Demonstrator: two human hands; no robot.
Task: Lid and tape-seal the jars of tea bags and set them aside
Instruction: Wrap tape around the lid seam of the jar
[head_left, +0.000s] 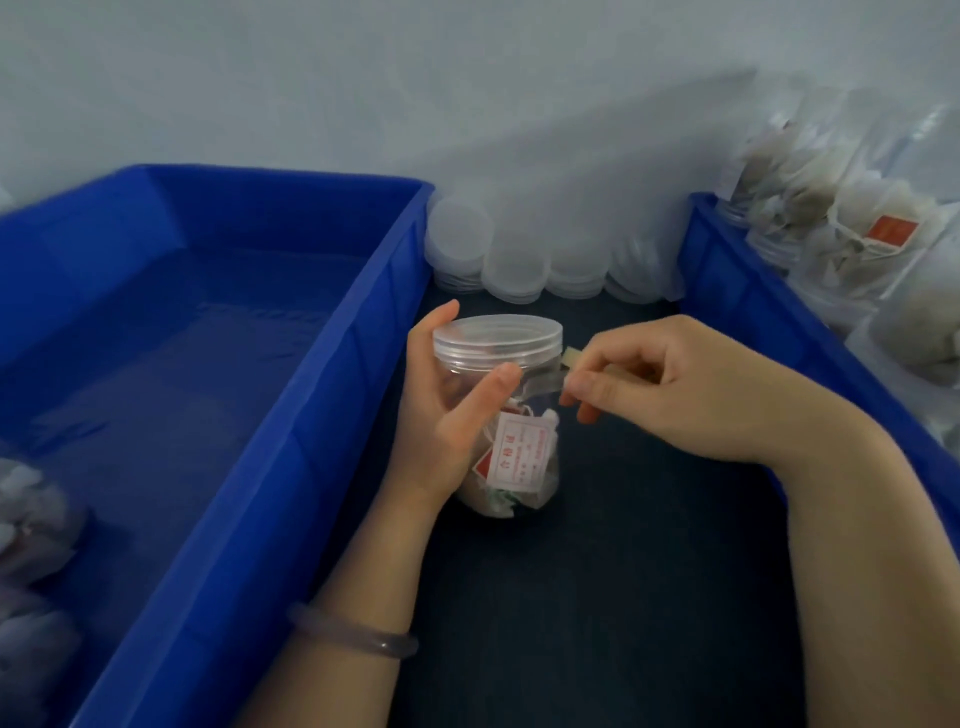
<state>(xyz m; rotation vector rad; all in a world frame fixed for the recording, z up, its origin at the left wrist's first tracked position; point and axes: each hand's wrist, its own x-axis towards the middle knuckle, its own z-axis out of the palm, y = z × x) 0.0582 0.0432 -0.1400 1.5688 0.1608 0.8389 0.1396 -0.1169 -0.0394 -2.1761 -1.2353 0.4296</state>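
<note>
- We see the lidded jar of tea bags standing on the dark table, between the left blue crate and the right blue crate.
- The left hand curls round the jar's side.
- The right hand pinches a tape strip just beside the lid.

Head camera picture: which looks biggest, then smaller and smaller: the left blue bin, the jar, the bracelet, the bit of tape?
1. left blue bin
2. jar
3. bracelet
4. bit of tape
The bracelet sits nearer the camera and the tape is partly hidden, so the last two are unsure.
</note>
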